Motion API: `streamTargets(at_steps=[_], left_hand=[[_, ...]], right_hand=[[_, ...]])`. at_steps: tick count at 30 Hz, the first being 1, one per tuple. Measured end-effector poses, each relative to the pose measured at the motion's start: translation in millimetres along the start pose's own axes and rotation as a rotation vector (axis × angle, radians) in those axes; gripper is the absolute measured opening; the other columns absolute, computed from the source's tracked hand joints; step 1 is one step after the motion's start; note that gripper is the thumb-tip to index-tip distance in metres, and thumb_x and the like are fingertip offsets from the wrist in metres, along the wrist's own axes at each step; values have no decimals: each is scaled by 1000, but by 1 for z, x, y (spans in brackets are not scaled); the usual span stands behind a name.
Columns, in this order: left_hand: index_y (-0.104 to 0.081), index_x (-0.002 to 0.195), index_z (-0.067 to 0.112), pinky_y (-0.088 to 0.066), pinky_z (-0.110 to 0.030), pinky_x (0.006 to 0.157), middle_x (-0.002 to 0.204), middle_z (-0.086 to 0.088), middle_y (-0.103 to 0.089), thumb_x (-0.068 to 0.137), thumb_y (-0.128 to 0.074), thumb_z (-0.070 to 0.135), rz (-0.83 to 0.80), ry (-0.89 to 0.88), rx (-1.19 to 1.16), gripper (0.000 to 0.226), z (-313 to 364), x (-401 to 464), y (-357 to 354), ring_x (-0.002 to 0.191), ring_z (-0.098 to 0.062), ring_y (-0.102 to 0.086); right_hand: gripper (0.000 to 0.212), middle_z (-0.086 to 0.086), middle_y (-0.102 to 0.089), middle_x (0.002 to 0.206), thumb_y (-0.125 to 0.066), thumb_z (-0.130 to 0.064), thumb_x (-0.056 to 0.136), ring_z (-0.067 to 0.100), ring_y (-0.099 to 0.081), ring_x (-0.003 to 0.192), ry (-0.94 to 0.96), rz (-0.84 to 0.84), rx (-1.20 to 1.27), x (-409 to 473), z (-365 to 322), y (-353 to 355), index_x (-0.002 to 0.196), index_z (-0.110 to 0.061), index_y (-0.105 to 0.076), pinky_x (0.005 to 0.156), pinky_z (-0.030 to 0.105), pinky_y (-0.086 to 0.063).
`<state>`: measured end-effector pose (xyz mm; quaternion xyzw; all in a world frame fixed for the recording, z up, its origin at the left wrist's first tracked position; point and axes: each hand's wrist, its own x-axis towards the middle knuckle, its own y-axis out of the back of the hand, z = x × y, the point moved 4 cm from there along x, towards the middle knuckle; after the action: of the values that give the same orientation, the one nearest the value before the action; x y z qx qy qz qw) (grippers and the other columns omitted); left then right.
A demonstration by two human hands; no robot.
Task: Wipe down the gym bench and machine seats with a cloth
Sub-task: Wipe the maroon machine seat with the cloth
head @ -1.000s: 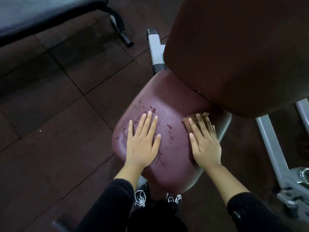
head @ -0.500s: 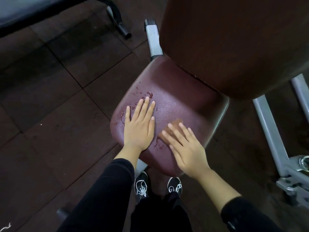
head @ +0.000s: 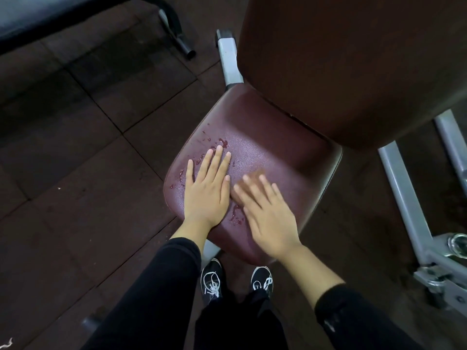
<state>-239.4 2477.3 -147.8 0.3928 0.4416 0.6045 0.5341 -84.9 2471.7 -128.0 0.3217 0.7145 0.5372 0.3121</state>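
Observation:
A maroon padded machine seat [head: 283, 147] lies below me, with dark red wet spots [head: 222, 142] along its left side and near its front. My left hand [head: 207, 190] rests flat on the seat's left part, fingers spread. My right hand [head: 265, 210] presses flat on a brown cloth [head: 254, 176], blurred with motion, just right of the left hand; only a strip of cloth shows past the fingertips. The brown backrest pad [head: 353, 59] leans over the rear of the seat.
A grey metal frame [head: 404, 198] with a bolted foot stands at the right. A white post [head: 228, 59] rises behind the seat. A dark bench [head: 38, 16] and its black leg [head: 177, 31] are at the upper left. My shoes [head: 212, 281] stand on the dark tiled floor.
My right hand slid the cloth from the seat's rear right toward the front middle, up against the left hand. The left hand stayed flat in place.

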Motion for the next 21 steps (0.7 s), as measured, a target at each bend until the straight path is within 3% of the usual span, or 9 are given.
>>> streamTargets(at_steps=[4, 8, 12, 18, 21], left_hand=[[-26, 153, 23, -7, -49, 119, 160, 4, -21, 101, -18, 32, -14, 6, 9, 54, 0, 1, 0, 147, -15, -18], [-25, 153, 24, -6, -49, 119, 160, 4, -19, 100, -18, 32, -24, 18, 17, 54, 0, 1, -1, 148, -14, -15], [-25, 153, 24, -6, -48, 119, 160, 5, -19, 101, -18, 32, -18, 23, 17, 53, -1, 1, -1, 147, -13, -16], [-30, 151, 20, -5, -45, 119, 159, 4, -23, 101, -21, 32, -7, 4, -29, 52, -1, 1, 2, 147, -13, -19], [-34, 150, 14, -3, -44, 119, 158, 1, -25, 100, -24, 33, -4, 15, -84, 54, -1, 2, 4, 146, -14, -20]], right_hand=[[48, -11, -22, 154, -30, -32, 98, 20, -20, 143, 97, -12, 1, -39, 31, 2, 145, -34, -28, 115, 40, -19], [49, -10, -23, 154, -31, -31, 96, 21, -19, 144, -56, -1, -12, -14, 66, 14, 145, -34, -29, 115, 44, -21], [50, -5, -26, 154, -31, -31, 95, 26, -21, 143, -170, 52, -21, 27, 39, 14, 145, -30, -31, 115, 44, -18], [50, -6, -23, 155, -35, -29, 97, 21, -17, 144, 191, -51, 3, -20, 22, 6, 146, -31, -29, 117, 38, -17], [49, -8, -23, 155, -33, -33, 97, 18, -17, 144, 211, -85, -10, -26, 48, 12, 145, -35, -29, 115, 40, -19]])
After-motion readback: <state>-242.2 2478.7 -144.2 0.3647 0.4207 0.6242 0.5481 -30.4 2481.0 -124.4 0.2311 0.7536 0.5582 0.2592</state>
